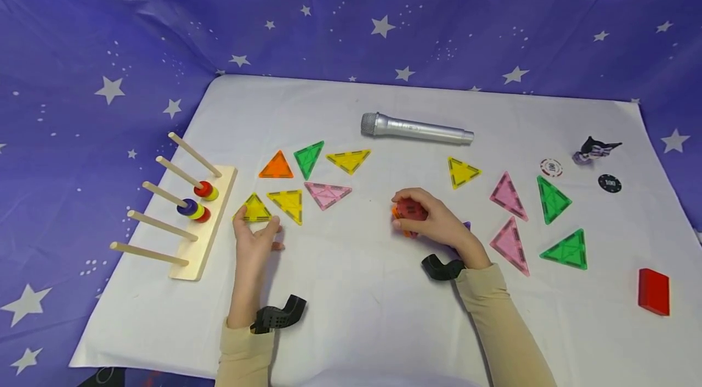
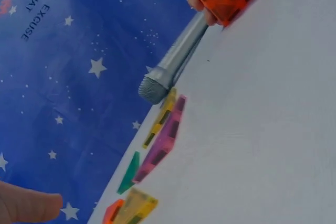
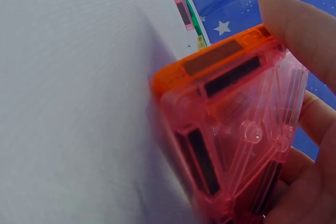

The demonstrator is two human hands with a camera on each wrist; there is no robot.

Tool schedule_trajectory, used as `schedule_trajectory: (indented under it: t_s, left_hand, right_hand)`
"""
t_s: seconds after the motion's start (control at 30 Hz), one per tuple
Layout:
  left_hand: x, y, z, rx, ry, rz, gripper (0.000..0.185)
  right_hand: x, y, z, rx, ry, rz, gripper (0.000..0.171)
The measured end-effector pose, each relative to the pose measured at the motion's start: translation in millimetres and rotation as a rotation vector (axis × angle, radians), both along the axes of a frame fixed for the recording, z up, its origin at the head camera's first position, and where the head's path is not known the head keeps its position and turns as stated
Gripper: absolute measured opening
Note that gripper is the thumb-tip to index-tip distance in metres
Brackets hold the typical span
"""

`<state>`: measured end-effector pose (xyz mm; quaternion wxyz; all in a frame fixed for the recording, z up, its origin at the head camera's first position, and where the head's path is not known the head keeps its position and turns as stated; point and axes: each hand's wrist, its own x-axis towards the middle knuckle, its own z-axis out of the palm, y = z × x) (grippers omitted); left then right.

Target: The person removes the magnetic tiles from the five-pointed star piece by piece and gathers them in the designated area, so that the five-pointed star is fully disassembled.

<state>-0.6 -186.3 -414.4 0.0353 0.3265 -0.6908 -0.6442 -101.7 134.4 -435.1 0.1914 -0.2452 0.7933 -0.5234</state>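
A: What is the right hand (image 1: 433,222) doing?

B: Its grip is curling round a small stack of red and orange triangle tiles (image 1: 408,213), near the middle of the white surface (image 1: 356,289). The left hand (image 1: 253,239) is lying with relaxed fingers, fingertips touching a yellow triangle tile (image 1: 253,209) just beside the wooden peg rack (image 1: 204,222); it is holding nothing.

A: How should the stack be handled?

B: I'd judge the edges should be kept flush and the pinch kept on the flat faces, so the tiles aren't sliding apart.

A: What are the wrist views adding?

B: The right wrist camera is showing two layers, orange behind pink-red (image 3: 236,129), with the fingertips (image 3: 299,24) on the top edge. The left wrist view is showing the silver microphone (image 2: 173,61) edge-on, and only a thumb tip (image 2: 29,205).
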Motion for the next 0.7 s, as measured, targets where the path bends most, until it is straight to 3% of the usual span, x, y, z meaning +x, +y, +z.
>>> schedule_trajectory:
  t_s: [0.1,0.17,0.27,0.37,0.57,0.7]
  left_hand:
    - [4.5,0.5,7.7,-0.063,-0.049,-0.090,0.082]
    - [8.0,2.0,11.0,-0.116,-0.038,-0.122,0.085]
    - [11.7,8.0,13.2,-0.240,0.022,-0.168,0.088]
    - [10.7,18.9,15.3,-0.353,0.111,-0.275,0.087]
    - [-10.7,58.2,13.8,-0.411,0.324,-0.560,0.061]
    - [-30.3,86.0,9.4,-0.417,0.418,-0.776,0.035]
  right_hand:
    - [-1.0,1.0,0.1,-0.007,0.008,-0.001,0.041]
    - [-1.3,1.6,0.3,-0.009,0.011,-0.002,0.041]
    - [-1.1,2.1,0.8,-0.008,0.012,0.000,0.042]
    - [-0.3,2.4,1.7,-0.011,0.010,-0.004,0.043]
    - [0.2,2.1,0.6,-0.017,0.013,0.010,0.044]
    - [0.0,1.7,-1.6,-0.015,0.015,0.025,0.046]
